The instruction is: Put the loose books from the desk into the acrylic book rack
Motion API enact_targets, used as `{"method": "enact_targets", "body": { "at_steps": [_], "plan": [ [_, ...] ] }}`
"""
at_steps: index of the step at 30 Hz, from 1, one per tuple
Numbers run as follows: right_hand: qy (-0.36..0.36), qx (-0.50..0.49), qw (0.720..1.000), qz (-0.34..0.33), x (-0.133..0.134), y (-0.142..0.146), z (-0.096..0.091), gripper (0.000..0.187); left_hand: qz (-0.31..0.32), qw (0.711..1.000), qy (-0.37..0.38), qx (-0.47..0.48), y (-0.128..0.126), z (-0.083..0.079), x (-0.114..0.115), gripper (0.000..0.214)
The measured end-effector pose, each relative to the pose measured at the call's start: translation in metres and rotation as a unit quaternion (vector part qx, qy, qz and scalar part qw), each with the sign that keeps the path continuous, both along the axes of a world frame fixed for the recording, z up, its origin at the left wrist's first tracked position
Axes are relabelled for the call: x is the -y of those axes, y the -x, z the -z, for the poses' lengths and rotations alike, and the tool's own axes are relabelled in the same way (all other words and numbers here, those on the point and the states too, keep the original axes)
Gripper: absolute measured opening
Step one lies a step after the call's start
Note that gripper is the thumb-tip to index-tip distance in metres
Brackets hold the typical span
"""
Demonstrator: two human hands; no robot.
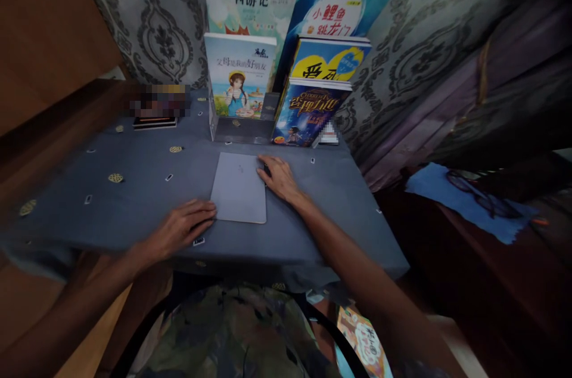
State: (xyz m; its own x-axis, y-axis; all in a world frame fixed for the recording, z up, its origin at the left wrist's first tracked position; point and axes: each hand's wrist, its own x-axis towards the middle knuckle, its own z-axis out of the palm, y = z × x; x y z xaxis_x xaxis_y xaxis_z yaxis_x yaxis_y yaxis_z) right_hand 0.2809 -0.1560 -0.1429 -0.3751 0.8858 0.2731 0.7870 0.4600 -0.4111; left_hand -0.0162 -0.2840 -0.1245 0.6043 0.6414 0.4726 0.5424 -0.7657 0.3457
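A thin, light grey notebook (239, 190) with rounded corners lies flat on the cloth-covered table, a tiny mark on its cover. My left hand (187, 223) rests on the cloth at its lower left edge, fingers stretched out and tips touching that edge. At the upper right edge lies my right hand (280, 178), fingers extended and thumb apart from the index finger, touching the notebook's side. Neither hand visibly lifts it. The undersides of both hands are hidden.
Behind the notebook, several upright books (243, 77) stand in a clear stand (241, 130). A small dark stack (154, 123) sits at the back left. To the right, glasses (482, 193) lie on a blue cloth (440, 187). Below the table's front edge is a colourful book (364, 339).
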Motion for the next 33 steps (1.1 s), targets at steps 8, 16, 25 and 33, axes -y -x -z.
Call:
{"method": "enact_targets", "body": {
  "at_steps": [8,16,25,33],
  "plan": [
    [-0.013,0.084,0.988,-0.13,0.032,0.062,-0.019,0.038,-0.012,0.999,-0.048,0.001,-0.004,0.0,0.002,0.025],
    [0.036,0.064,0.991,-0.108,0.012,0.084,-0.019,0.044,-0.025,0.999,-0.046,0.008,-0.004,0.004,0.004,0.026],
    [0.037,0.013,0.998,-0.041,0.036,0.015,-0.009,0.045,-0.026,0.999,-0.036,0.024,-0.001,0.011,0.002,0.025],
    [0.011,-0.036,0.988,-0.151,0.14,0.013,-0.017,0.043,-0.037,0.999,-0.025,0.025,-0.002,0.011,0.003,0.026]
  ]
}}
